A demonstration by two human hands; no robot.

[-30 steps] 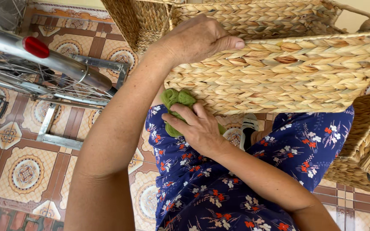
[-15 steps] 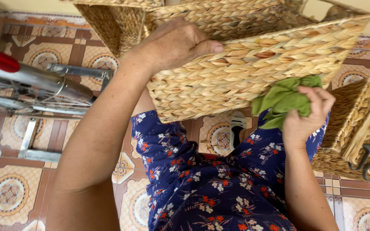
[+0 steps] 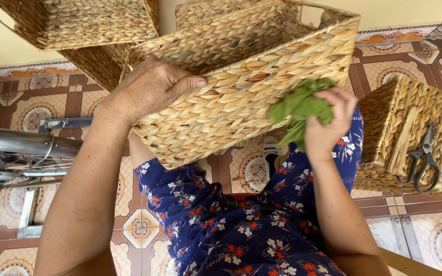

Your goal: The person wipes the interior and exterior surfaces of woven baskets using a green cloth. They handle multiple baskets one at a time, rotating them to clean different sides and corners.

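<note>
In the head view, the left hand (image 3: 152, 92) clamps over the upper rim of a large rectangular basket of pale braided straw (image 3: 241, 97), thumb pressed against its outer side, holding it tilted above the lap. The right hand (image 3: 328, 125) is closed around a crumpled green cloth (image 3: 300, 105), pressing it against the basket's side near the right corner. Below lies the lap in a dark blue floral dress (image 3: 231, 230). At right, a smaller overturned woven basket (image 3: 384, 133) sits on the patterned tiled floor (image 3: 31, 112), with grey metal scissors (image 3: 420, 163) lying on top of it. More woven baskets (image 3: 72, 25) stand behind, and part of a bicycle frame (image 3: 21, 148) shows at left.
</note>
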